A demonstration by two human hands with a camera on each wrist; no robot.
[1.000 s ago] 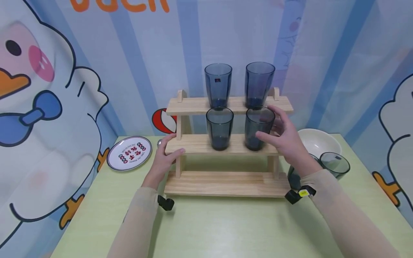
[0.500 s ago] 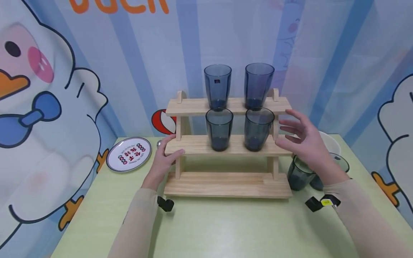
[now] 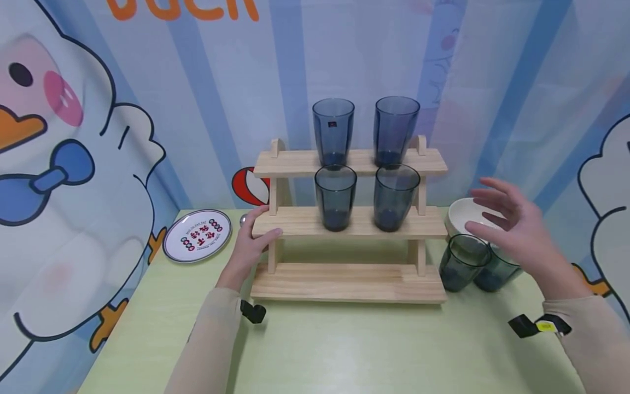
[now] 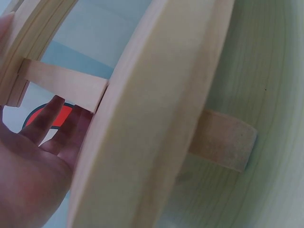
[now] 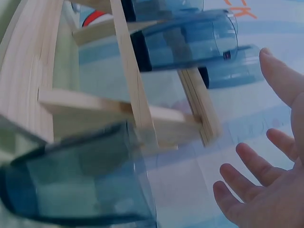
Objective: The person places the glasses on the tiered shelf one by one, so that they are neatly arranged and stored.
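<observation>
Four glasses (image 3: 394, 205) are left standing unaided as the right hand (image 3: 524, 232), fingers (image 5: 256, 164) released, is drawn aside, the rack (image 3: 344, 282) gripped by the left hand (image 3: 248, 246).

To the left of the left fingers (image 3: 268, 237), a white plate (image 3: 197, 236) with a dark rim and red lettering lies on the pale green surface (image 3: 320, 347). A small shiny object (image 3: 243, 219), too small to identify, shows just beside those fingers. A white bowl (image 3: 461, 216) stands partly hidden behind the right fingers (image 3: 504, 189). Beyond both sets of fingers is a blue-striped backdrop (image 3: 364, 49), with orange letters (image 3: 164, 16) above and a large printed duck (image 3: 93, 262) far left of the left fingers.
</observation>
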